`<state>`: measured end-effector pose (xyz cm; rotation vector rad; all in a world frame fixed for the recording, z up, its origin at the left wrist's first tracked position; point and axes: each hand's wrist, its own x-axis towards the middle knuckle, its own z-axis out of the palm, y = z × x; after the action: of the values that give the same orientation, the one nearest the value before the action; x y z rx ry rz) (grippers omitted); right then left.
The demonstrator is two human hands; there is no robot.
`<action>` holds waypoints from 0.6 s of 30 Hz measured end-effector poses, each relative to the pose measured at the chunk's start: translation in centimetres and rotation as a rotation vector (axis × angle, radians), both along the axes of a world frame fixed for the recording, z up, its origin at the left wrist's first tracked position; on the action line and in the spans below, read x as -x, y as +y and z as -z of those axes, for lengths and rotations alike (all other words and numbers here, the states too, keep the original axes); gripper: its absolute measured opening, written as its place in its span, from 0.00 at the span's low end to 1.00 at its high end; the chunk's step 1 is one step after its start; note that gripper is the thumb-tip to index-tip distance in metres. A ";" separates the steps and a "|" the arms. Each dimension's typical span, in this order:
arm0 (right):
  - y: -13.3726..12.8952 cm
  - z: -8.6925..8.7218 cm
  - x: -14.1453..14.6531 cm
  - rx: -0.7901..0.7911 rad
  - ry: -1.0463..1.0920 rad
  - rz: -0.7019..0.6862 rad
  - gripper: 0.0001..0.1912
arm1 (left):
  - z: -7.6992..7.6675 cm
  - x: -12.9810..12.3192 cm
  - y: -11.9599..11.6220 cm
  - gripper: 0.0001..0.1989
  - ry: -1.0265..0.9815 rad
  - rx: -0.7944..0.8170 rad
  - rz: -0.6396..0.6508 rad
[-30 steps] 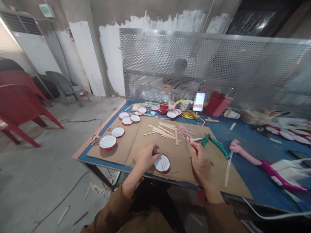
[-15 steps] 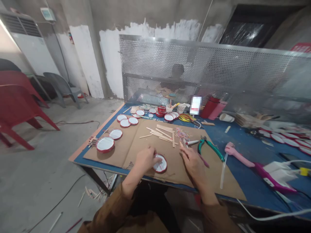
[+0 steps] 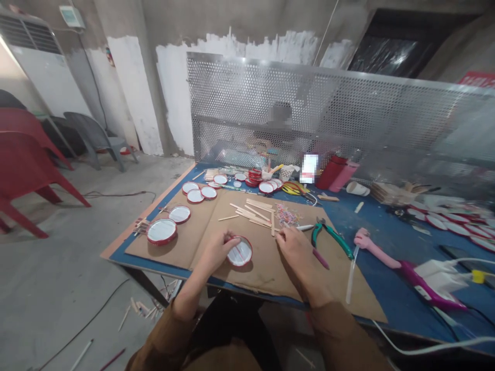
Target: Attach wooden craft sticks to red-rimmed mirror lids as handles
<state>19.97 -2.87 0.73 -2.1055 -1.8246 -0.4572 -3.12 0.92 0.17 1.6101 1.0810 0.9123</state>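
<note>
My left hand (image 3: 217, 253) grips the left edge of a round white disc with a red rim (image 3: 240, 252), thumb on top. A thin reddish line crosses the disc's face. It is tilted a little above the cardboard sheet (image 3: 266, 284). My right hand (image 3: 297, 253) is at the near side of a tangle of thin coloured strands (image 3: 286, 214), its fingers curled together; whatever is between them is hidden. Beside these fingers lie several flat wooden sticks (image 3: 255, 213). A white marker (image 3: 305, 228) and a purple pen-like stick (image 3: 320, 258) lie by the right hand.
Green-handled pliers (image 3: 335, 240) and a pink-and-purple glue gun (image 3: 402, 265) lie to the right. More red-rimmed discs (image 3: 162, 232) stand left; others (image 3: 266, 186) are at the back. A perforated metal panel (image 3: 247, 103) bounds the table's far side.
My left hand has shifted slightly left and up with the red-rimmed disc, which is now tilted. My right hand has moved a little left, with its fingers drawn closer to the sticks.
</note>
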 end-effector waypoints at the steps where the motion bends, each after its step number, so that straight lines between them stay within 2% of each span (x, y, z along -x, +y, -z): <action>1: 0.5 0.1 0.1 0.032 0.000 0.020 0.12 | 0.1 0.2 0.1 0.12 -0.074 0.057 -0.009; 4: 1.3 0.6 0.3 0.121 0.004 0.058 0.10 | 0.3 0.6 0.0 0.16 -0.228 0.179 -0.036; 6: 1.4 0.8 0.3 0.135 0.024 0.083 0.09 | 0.4 0.8 -0.1 0.17 -0.304 0.198 -0.043; 10: 0.7 0.4 0.4 0.016 0.178 0.034 0.09 | 1.1 1.1 0.0 0.17 -0.341 0.181 0.002; 13: -0.2 -0.3 1.6 -0.092 0.548 -0.053 0.10 | 1.3 1.2 -0.1 0.16 -0.248 0.141 0.100; 16: -0.8 -0.4 4.3 -0.077 1.017 -0.179 0.12 | 1.0 1.2 -0.2 0.15 -0.145 0.088 0.196; 18: -0.9 0.1 6.3 -0.067 1.237 -0.244 0.13 | 0.7 1.1 -0.3 0.15 -0.139 0.068 0.218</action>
<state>13.68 -3.80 0.62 -1.4494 -1.1954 0.7016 -4.24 0.58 -0.53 1.5493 0.8147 0.8203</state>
